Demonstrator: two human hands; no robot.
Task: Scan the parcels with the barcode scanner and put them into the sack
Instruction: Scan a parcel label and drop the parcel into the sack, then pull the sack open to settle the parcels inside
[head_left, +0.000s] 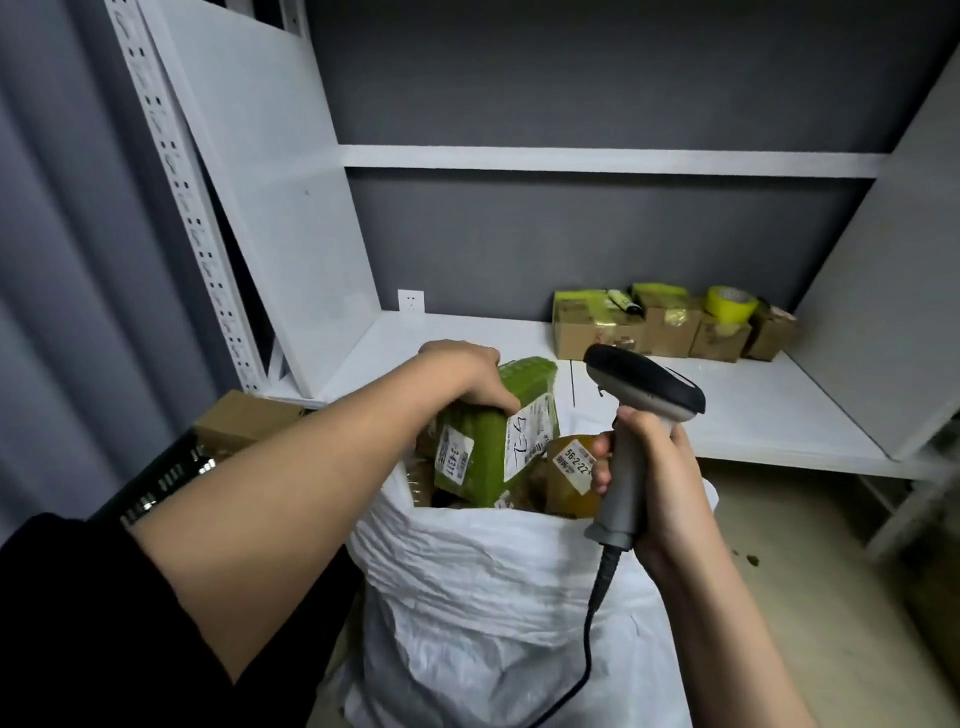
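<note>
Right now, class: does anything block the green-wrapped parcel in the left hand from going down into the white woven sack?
Partly: the green-wrapped parcel sits at the white woven sack mouth, resting against a brown taped parcel already inside.

Lower part of green parcel (485, 447) hidden behind the rim of the white sack (498, 597); sack's base cut off by bottom edge. Left hand (465, 376) covers the parcel's top corner; fingertips out of sight behind it. Scanner cable (587, 649) runs off bottom edge. Brown parcel (571, 483) half hidden by right hand (660, 478). Label print on both parcels mostly too small to read. Boxes on shelf (670, 332): markings blurred.
</note>
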